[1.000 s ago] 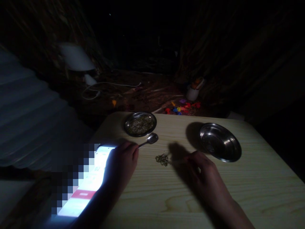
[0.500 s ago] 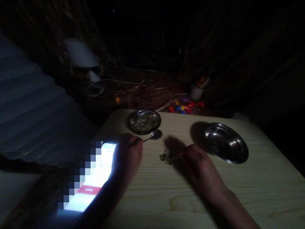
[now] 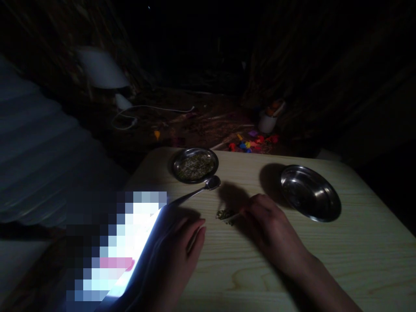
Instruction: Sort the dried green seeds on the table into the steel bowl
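My right hand is closed in a pinch on a thin pale stick-like tool; its exact kind is unclear in the dim light. The tool's tip reaches a small heap of greenish grains on the table. My left hand is just left of the heap, empty, with thumb and forefinger curved and a narrow gap between them. Beyond it a metal spoon lies on the table, its bowl by a round steel plate holding greenish and pale grains.
A steel bowl stands at the right of the wooden table. A lit screen, partly pixelated, glows beside my left forearm. Past the far edge are small colourful pieces, a white cup, a cable and a lamp.
My left hand has let go of the spoon and drawn back towards me. The spoon stays on the table. My right hand keeps nearly the same place, with the tool at the heap.
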Motion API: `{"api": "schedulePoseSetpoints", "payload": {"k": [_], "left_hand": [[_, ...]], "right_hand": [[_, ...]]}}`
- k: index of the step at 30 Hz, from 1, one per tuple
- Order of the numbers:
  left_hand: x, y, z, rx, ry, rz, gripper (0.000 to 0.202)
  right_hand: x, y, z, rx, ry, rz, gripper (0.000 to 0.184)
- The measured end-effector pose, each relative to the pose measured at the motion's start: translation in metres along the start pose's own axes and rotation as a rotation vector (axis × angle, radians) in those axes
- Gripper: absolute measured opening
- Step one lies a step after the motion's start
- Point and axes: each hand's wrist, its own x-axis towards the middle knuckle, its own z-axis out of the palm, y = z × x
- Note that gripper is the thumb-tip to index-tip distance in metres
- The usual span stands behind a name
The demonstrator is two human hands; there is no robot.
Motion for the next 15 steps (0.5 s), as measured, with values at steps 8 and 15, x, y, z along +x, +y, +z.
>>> {"api": "schedulePoseSetpoints", "payload": {"k": [8,15], "left_hand": [[0.007,0.014,0.005,-0.056,-0.029,0.015,0.013],[0.005,0.015,0.008,-0.044,-0.061,0.032,0.017]], "right_hand": [[0.004,-0.001,0.004,-0.052,-0.040,-0.043,0.019],[0.003,0.000,0.007,-0.067,-0.041,-0.046,0.017]]}}
